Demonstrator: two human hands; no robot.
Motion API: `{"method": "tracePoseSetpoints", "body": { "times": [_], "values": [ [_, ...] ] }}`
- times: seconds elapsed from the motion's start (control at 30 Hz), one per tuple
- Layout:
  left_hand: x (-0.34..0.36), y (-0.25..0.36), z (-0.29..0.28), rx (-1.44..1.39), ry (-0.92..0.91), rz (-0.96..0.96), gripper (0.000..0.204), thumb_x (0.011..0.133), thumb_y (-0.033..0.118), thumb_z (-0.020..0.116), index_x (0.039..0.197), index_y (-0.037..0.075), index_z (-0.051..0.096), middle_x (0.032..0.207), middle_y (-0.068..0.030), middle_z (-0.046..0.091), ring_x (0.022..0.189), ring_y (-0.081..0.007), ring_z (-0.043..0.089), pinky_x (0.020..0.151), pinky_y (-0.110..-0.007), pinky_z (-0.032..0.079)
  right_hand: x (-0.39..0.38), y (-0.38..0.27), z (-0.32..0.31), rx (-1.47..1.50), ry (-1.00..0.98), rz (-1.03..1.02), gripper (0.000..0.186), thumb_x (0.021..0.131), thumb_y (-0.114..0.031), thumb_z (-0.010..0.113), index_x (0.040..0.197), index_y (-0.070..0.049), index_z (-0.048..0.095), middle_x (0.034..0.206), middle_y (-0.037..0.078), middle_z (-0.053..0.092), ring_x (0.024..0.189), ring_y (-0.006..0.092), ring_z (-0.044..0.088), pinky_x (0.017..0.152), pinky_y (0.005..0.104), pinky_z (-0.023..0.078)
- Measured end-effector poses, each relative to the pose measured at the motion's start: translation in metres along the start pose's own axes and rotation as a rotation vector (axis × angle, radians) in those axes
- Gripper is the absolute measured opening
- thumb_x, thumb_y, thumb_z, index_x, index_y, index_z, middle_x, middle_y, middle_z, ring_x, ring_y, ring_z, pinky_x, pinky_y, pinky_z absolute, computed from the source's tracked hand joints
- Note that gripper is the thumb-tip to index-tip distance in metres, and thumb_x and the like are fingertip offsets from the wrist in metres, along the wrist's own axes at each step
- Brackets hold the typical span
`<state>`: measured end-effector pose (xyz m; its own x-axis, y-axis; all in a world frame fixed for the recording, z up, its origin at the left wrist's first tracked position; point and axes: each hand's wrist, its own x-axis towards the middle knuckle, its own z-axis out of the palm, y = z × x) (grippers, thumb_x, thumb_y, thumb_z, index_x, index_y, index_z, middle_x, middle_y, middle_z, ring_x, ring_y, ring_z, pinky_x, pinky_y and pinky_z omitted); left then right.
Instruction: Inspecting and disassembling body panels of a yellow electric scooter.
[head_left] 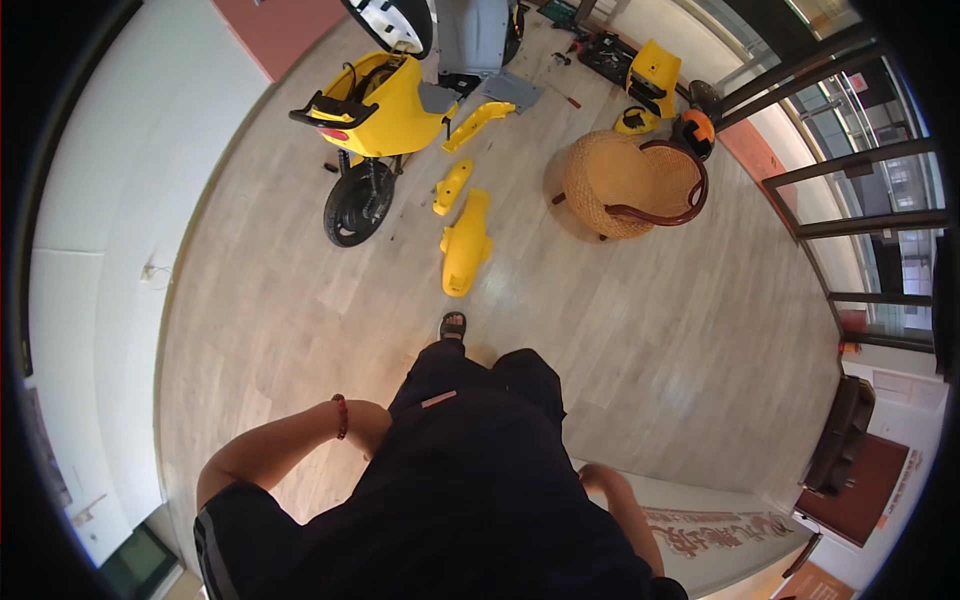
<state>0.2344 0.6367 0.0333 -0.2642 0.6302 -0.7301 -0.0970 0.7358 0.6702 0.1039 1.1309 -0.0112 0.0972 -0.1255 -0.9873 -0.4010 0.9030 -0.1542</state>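
Note:
My left hand (372, 425), below a red bead bracelet (341, 416), rests against my left hip; its fingers are hidden by my dark clothes. On the other side my right hand (594, 478) is close to my right hip, and its fingers cannot be made out. Neither hand touches the scooter parts. Ahead on the floor lie a large yellow body panel (465, 245), a smaller yellow panel (453, 187) and a long yellow trim strip (478, 125). Behind them stands a partly stripped yellow scooter (375, 110), its seat (396, 22) tipped up.
A round wicker armchair (610, 180) stands ahead to the right. Beyond it are a yellow front panel (655, 75), an orange-and-black round object (695, 128) and a black tool case (605, 60). A red-handled screwdriver (572, 101) lies on the floor. A white wall (110, 250) runs along the left.

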Motion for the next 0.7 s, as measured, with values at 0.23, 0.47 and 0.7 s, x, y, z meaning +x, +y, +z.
{"method": "tracePoseSetpoints", "body": {
  "times": [0.23,0.47,0.7],
  "values": [
    [0.008,0.003,-0.077,0.047,0.020,0.033,0.031,0.060,0.027,0.073,0.078,0.001,0.071,0.079,-0.0198,0.067,0.078,-0.0334,0.065,0.070,-0.040,0.051,-0.030,0.034,0.002,0.216,-0.042,0.080,0.043,0.082,-0.043,0.058,0.099,-0.005,0.068,0.105,0.017,0.066,0.103,0.0329,0.061,0.086,0.0429,0.046],
    [0.063,0.013,-0.145,-0.015,0.005,0.002,0.031,0.061,0.028,0.073,0.078,0.002,0.071,0.077,-0.0193,0.067,0.077,-0.0322,0.066,0.070,-0.039,0.052,-0.041,0.102,-0.088,0.247,0.051,0.154,0.043,0.081,-0.043,0.060,0.101,-0.005,0.067,0.108,0.015,0.065,0.104,0.0320,0.061,0.087,0.0441,0.047],
    [0.129,0.035,-0.192,-0.157,0.117,0.075,0.037,0.065,0.029,0.073,0.090,0.003,0.067,0.088,-0.0189,0.066,0.085,-0.0330,0.064,0.075,-0.039,0.051,-0.019,0.171,-0.262,-0.154,0.149,0.421,0.044,0.081,-0.042,0.062,0.104,-0.005,0.066,0.111,0.013,0.065,0.105,0.0312,0.061,0.088,0.0454,0.047]
  ]
}}
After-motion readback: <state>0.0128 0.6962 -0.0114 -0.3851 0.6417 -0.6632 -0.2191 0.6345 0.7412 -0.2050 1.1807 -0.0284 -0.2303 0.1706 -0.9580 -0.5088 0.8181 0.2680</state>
